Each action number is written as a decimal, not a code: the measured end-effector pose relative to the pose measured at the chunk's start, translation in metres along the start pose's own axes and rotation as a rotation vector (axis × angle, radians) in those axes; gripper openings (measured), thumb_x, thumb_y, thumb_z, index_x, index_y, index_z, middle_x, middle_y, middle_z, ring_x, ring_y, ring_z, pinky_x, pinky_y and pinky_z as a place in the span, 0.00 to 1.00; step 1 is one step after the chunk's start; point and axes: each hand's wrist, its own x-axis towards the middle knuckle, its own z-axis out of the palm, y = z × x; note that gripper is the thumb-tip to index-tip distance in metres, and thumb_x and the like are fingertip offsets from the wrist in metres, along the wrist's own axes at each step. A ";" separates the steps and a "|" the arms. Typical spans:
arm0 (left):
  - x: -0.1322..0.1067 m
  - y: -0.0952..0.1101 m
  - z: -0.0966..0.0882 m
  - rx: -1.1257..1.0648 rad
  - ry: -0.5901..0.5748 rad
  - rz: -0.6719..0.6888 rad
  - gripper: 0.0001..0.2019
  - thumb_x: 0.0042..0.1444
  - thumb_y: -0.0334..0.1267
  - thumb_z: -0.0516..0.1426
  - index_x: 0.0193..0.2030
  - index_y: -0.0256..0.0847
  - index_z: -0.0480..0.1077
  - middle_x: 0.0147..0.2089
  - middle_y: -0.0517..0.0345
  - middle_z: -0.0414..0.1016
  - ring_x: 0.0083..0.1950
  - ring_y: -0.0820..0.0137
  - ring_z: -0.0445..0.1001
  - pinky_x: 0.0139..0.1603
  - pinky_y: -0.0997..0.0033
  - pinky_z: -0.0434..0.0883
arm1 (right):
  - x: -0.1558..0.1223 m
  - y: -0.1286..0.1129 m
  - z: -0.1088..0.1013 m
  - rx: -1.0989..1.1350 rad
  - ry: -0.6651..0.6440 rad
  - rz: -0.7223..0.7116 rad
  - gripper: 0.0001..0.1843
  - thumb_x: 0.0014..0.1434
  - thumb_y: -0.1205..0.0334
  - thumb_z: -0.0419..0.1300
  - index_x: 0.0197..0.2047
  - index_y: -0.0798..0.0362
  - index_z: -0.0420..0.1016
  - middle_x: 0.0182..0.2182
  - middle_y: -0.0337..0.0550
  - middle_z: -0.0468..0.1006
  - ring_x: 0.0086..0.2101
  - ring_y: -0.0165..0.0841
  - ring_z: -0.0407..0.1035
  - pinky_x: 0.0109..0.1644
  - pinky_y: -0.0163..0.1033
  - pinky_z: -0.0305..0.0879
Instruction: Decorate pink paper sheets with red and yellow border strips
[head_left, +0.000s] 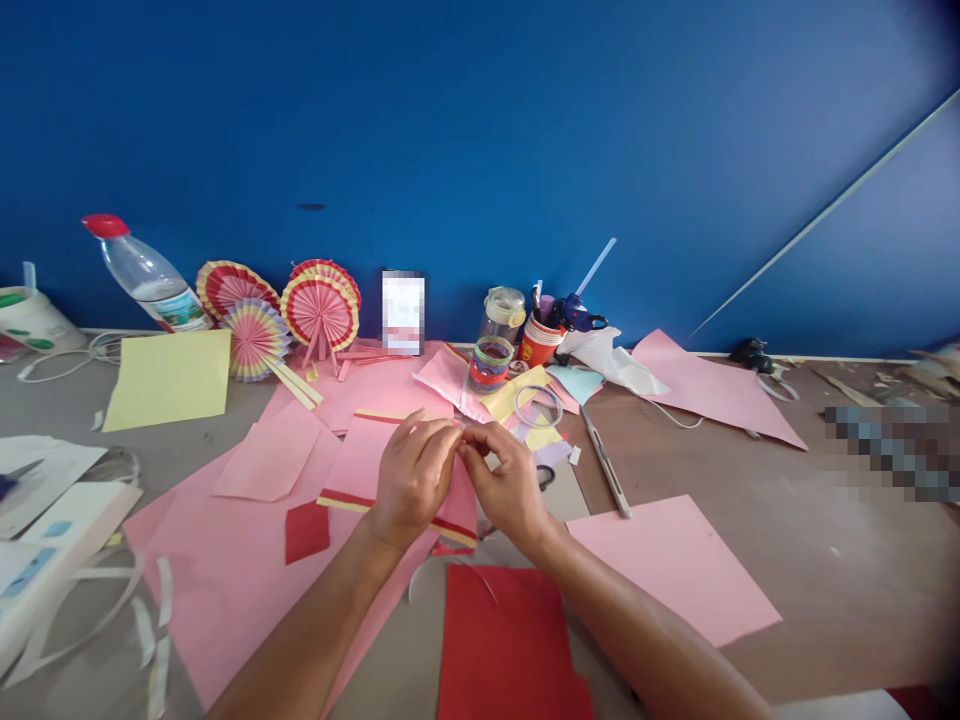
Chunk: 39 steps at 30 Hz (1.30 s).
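My left hand (418,470) and my right hand (511,482) meet over the middle of the table, fingertips pinched together. Whatever lies between the fingers is too small or hidden to make out. Beneath them is a pink paper (358,455) with red and yellow strips along its edges, partly covered by my left hand. A small red paper piece (307,532) lies left of my left wrist. Between my forearms rests a red sheet (510,640). Black-handled scissors (546,477), mostly hidden, show just right of my right hand.
Folded paper fans (321,312) stand at the back left by a tilted bottle (154,280). A paper cup (538,340) holds tools beside a clear jar (502,312). Rolls of tape (491,362), a utility knife (606,460) and a pink sheet (675,565) lie rightward.
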 end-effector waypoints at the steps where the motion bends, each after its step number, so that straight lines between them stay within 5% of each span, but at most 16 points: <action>1: 0.000 0.000 0.000 0.007 -0.002 0.008 0.11 0.59 0.26 0.52 0.47 0.38 0.67 0.41 0.51 0.77 0.45 0.68 0.76 0.57 0.56 0.69 | 0.000 0.000 0.000 0.003 -0.004 0.001 0.06 0.57 0.68 0.55 0.33 0.52 0.73 0.27 0.39 0.74 0.29 0.31 0.67 0.38 0.38 0.63; 17: 0.005 0.000 0.000 -0.031 0.020 -0.065 0.07 0.60 0.27 0.50 0.41 0.40 0.67 0.36 0.53 0.75 0.39 0.68 0.73 0.44 0.64 0.71 | 0.000 0.004 0.001 0.107 -0.038 0.120 0.06 0.55 0.66 0.55 0.32 0.52 0.74 0.28 0.39 0.74 0.30 0.30 0.67 0.36 0.35 0.64; 25: 0.002 -0.001 0.003 -0.033 -0.015 -0.089 0.08 0.60 0.27 0.51 0.42 0.40 0.68 0.38 0.53 0.77 0.40 0.68 0.75 0.47 0.63 0.70 | 0.000 0.013 0.005 0.257 -0.037 0.262 0.07 0.53 0.63 0.56 0.33 0.53 0.76 0.27 0.39 0.76 0.28 0.30 0.67 0.35 0.35 0.66; 39: 0.000 -0.004 0.002 0.137 -0.101 0.039 0.08 0.59 0.26 0.50 0.41 0.40 0.66 0.37 0.54 0.76 0.37 0.68 0.73 0.53 0.59 0.66 | 0.000 0.007 0.001 -0.079 -0.039 0.010 0.08 0.56 0.69 0.55 0.33 0.52 0.75 0.30 0.43 0.78 0.34 0.35 0.71 0.41 0.40 0.64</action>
